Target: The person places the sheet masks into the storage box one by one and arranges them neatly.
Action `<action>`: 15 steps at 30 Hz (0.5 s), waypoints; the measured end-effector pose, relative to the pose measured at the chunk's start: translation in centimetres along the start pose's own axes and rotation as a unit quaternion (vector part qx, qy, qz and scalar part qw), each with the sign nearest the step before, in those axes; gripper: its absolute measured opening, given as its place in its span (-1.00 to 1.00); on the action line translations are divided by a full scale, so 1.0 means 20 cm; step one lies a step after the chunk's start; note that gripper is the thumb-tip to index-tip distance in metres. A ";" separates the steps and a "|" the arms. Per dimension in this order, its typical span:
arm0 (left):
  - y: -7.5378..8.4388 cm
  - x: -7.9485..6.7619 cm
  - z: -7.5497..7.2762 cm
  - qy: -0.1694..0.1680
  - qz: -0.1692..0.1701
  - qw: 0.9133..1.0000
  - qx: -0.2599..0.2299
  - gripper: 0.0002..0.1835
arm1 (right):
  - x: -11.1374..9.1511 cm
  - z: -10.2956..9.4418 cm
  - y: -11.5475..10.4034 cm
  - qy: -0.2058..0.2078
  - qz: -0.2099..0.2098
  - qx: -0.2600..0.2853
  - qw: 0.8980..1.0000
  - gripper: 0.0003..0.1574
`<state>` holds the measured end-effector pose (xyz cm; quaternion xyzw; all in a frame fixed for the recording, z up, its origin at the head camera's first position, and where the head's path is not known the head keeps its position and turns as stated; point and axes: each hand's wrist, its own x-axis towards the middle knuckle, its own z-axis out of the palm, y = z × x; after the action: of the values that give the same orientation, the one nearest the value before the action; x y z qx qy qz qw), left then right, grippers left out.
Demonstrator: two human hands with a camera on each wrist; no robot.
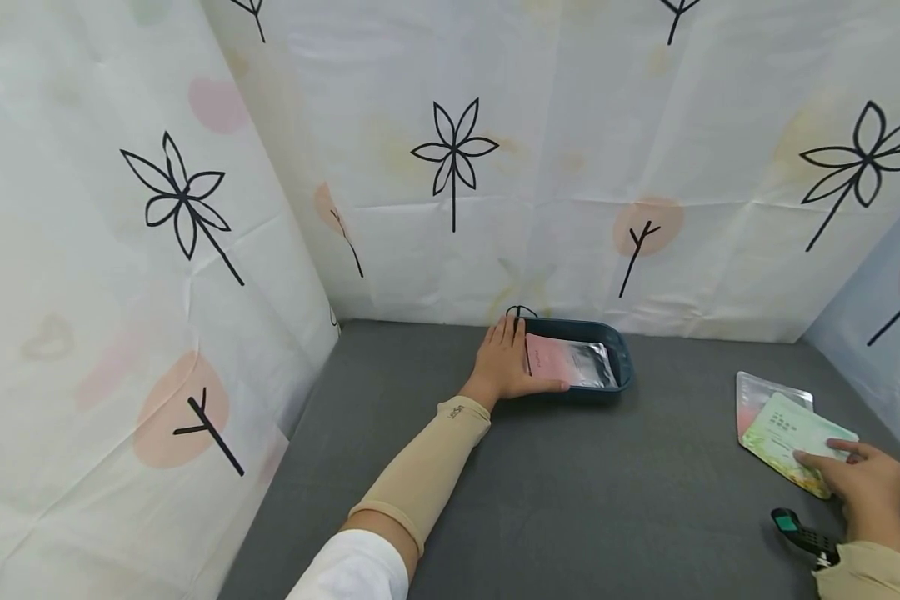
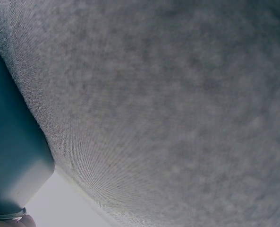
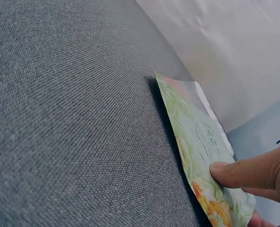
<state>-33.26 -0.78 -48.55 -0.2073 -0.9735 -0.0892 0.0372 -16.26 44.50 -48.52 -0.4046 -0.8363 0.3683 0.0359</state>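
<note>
A dark blue basket [image 1: 622, 354] stands near the back wall, with a pink and silver packet [image 1: 562, 362] inside it. My left hand [image 1: 506, 367] rests on the basket's left end, fingers straight and together, thumb stretched along the front rim. At the far right, my right hand [image 1: 866, 479] pinches a flat green packet [image 1: 791, 429] by its right edge. In the right wrist view the thumb [image 3: 239, 172] lies on its printed face, which has orange flowers. Another silver and pink packet [image 1: 753, 392] lies partly hidden beneath the green one.
A grey cloth surface [image 1: 570, 500] spreads under everything. White patterned fabric walls [image 1: 555, 167] close it off behind and at the left, and a bluish one [image 1: 885, 308] at the right. A black device with a green face [image 1: 795, 529] sits by the right wrist.
</note>
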 end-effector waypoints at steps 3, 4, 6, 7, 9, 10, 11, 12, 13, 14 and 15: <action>-0.01 0.00 0.00 -0.005 -0.003 1.000 -0.002 0.51 | -0.01 0.00 0.01 0.004 -0.007 0.004 1.000 -0.13; -0.01 0.00 0.00 -0.008 -0.003 1.000 -0.003 0.51 | -0.01 0.00 0.01 0.005 -0.008 0.008 1.000 -0.14; 0.00 -0.01 -0.01 -0.003 -0.002 1.000 0.000 0.50 | -0.02 0.00 0.01 0.005 -0.002 0.030 1.000 -0.18; 0.00 -0.01 -0.01 -0.003 -0.003 1.000 0.001 0.50 | -0.02 0.00 0.01 0.005 0.005 0.044 0.999 -0.21; 0.00 -0.02 -0.01 0.003 -0.003 1.000 0.003 0.49 | -0.02 0.00 0.01 0.007 0.018 0.070 0.997 -0.28; 0.00 -0.02 -0.01 0.007 -0.002 1.000 0.004 0.49 | -0.02 0.00 0.01 0.010 0.025 0.083 0.996 -0.30; 0.00 -0.02 -0.01 0.011 -0.001 1.000 0.006 0.49 | -0.02 0.00 0.01 0.013 0.032 0.095 0.995 -0.35; 0.00 -0.02 -0.01 0.012 0.000 1.000 0.007 0.49 | -0.02 0.00 0.01 0.017 0.036 0.105 0.994 -0.38; 0.00 -0.02 -0.02 0.013 0.000 1.000 0.008 0.48 | -0.02 -0.01 0.02 0.021 0.038 0.112 0.993 -0.41; 0.01 -0.03 -0.02 0.012 0.000 1.000 0.008 0.48 | -0.02 -0.01 0.02 0.024 0.041 0.121 0.991 -0.51; 0.01 -0.03 -0.02 0.013 0.000 1.000 0.009 0.48 | -0.02 -0.02 0.02 0.028 0.044 0.135 0.989 -0.67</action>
<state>-32.74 -0.93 -48.25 -0.2063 -0.9736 -0.0828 0.0517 -15.64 44.64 -48.45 -0.4427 -0.7590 0.4676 0.0970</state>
